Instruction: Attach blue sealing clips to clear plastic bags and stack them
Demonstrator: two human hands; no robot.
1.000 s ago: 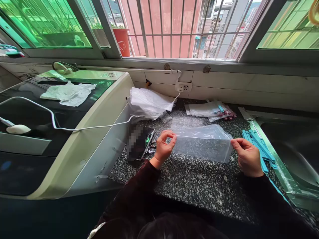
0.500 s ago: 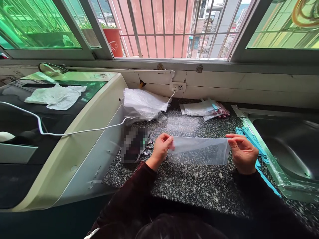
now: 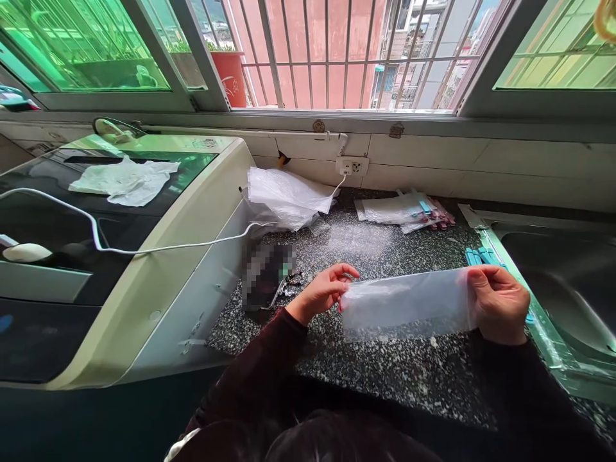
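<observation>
A clear plastic bag (image 3: 409,305) stretches between my two hands above the speckled counter (image 3: 385,372). My left hand (image 3: 326,292) pinches its left end, the thumb hidden partly behind the film and the index finger raised. At the other end, my right hand (image 3: 500,301) is closed on the bag's upper right corner. Just behind that hand lie blue plastic strips (image 3: 484,256), partly covered by it. Farther back is a pile of bags (image 3: 392,210) with pink and blue strips at their right ends.
More thin white plastic bags (image 3: 289,196) are heaped by the washing machine (image 3: 192,212) on the left. A blurred dark phone (image 3: 264,276) lies near my left forearm. A white cable (image 3: 202,246) runs to the wall socket (image 3: 352,167). The metal sink (image 3: 568,269) is at right.
The bag's loose layers have come together into one flat strip. My right hand has moved right and turned, now gripping the corner more fully. My left index finger has lifted.
</observation>
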